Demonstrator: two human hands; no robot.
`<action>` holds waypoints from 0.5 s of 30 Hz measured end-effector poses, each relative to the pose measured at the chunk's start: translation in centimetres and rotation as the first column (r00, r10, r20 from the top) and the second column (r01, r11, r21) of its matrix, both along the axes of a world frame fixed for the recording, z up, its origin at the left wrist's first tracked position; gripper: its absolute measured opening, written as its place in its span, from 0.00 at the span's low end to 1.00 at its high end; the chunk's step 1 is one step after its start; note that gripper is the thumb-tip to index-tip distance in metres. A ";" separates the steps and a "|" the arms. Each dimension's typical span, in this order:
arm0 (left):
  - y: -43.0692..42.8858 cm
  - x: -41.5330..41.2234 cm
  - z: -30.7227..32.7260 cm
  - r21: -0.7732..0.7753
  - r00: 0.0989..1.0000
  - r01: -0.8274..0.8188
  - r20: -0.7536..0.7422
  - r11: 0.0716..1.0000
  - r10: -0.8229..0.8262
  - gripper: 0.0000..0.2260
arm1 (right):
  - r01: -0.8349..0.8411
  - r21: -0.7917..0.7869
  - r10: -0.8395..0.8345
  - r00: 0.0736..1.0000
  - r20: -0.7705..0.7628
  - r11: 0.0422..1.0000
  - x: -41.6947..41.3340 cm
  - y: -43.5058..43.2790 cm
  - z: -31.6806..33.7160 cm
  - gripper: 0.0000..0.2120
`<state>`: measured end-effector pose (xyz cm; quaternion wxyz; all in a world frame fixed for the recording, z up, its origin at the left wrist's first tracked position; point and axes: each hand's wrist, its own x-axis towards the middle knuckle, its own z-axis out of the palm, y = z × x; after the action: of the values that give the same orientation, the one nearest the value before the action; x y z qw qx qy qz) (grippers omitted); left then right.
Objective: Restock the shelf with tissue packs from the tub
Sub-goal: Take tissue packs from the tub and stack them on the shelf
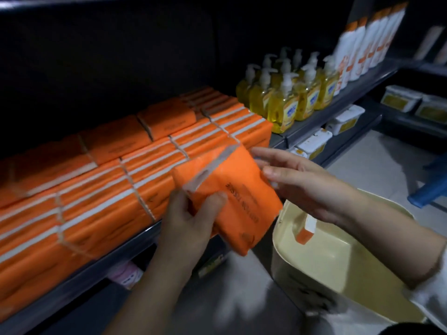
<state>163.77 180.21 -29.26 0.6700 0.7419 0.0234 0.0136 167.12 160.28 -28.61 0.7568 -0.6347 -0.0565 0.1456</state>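
Note:
My left hand grips an orange tissue pack by its near corner and holds it tilted in front of the shelf edge. Beside the pack's right side my right hand hovers with straight fingers, its fingertips at the pack's upper right edge. Rows of orange tissue packs fill the shelf, stacked in two layers. The cream tub sits at the lower right under my right forearm. One small orange and white piece shows inside it.
Yellow pump soap bottles stand on the shelf right of the tissue packs, with white and orange bottles beyond. White lidded boxes line the lower shelf. A blue object stands on the floor at the right edge.

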 end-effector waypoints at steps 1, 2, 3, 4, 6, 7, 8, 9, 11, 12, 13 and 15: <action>0.7 -0.2 0.1 0.005 1.000 0.016 0.023 1.000 -0.016 0.17 | -0.029 -0.033 0.029 0.999 0.013 0.999 -0.1 0.8 0.6 0.27; 1.3 -0.5 0.4 0.014 0.998 0.027 0.055 1.000 -0.027 0.16 | -0.062 -0.064 0.064 0.998 0.027 0.996 -0.3 1.6 1.2 0.25; 2.0 -0.6 0.7 0.026 0.997 0.025 0.072 0.999 -0.027 0.16 | -0.094 -0.095 0.098 0.994 0.043 0.991 -0.4 2.4 1.7 0.23; 2.6 -0.7 0.8 0.039 0.996 0.007 0.087 0.999 -0.010 0.16 | -0.117 -0.127 0.125 0.990 0.058 0.985 -0.6 3.1 2.2 0.22; 4.1 -0.8 1.4 0.064 0.991 -0.011 0.132 0.998 0.002 0.15 | -0.142 -0.169 0.158 0.984 0.082 0.975 -0.6 4.6 3.0 0.21; 4.7 -0.7 1.4 0.079 0.989 -0.009 0.148 0.997 -0.003 0.16 | -0.143 -0.183 0.161 0.983 0.087 0.973 -0.6 5.2 3.2 0.22; 5.6 -0.8 1.6 0.100 0.987 -0.019 0.163 0.995 0.002 0.17 | -0.148 -0.199 0.169 0.981 0.092 0.969 -0.5 5.9 3.4 0.24; 6.5 -0.8 1.6 0.130 0.984 -0.026 0.178 0.991 0.002 0.18 | -0.163 -0.216 0.187 0.978 0.092 0.963 -0.4 6.7 3.6 0.27; 7.9 -0.7 1.8 0.182 0.982 -0.033 0.190 0.983 -0.003 0.19 | -0.201 -0.250 0.226 0.971 0.073 0.947 -0.2 8.1 3.8 0.27; 8.6 -0.7 1.8 0.197 0.984 -0.035 0.176 0.980 0.000 0.19 | -0.217 -0.263 0.241 0.969 0.062 0.940 -0.1 8.9 3.9 0.25; 9.3 -0.7 1.7 0.203 0.988 -0.033 0.154 0.979 0.001 0.19 | -0.227 -0.270 0.251 0.966 0.057 0.936 0.1 9.6 3.9 0.22; 10.4 -0.8 1.8 0.203 0.992 -0.041 0.126 0.978 0.016 0.18 | -0.243 -0.280 0.267 0.962 0.052 0.929 0.5 11.0 3.9 0.22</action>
<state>163.02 190.58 -27.44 0.5897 0.8044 -0.0090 0.0714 167.65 171.30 -24.71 0.6342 -0.7254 -0.1517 0.2205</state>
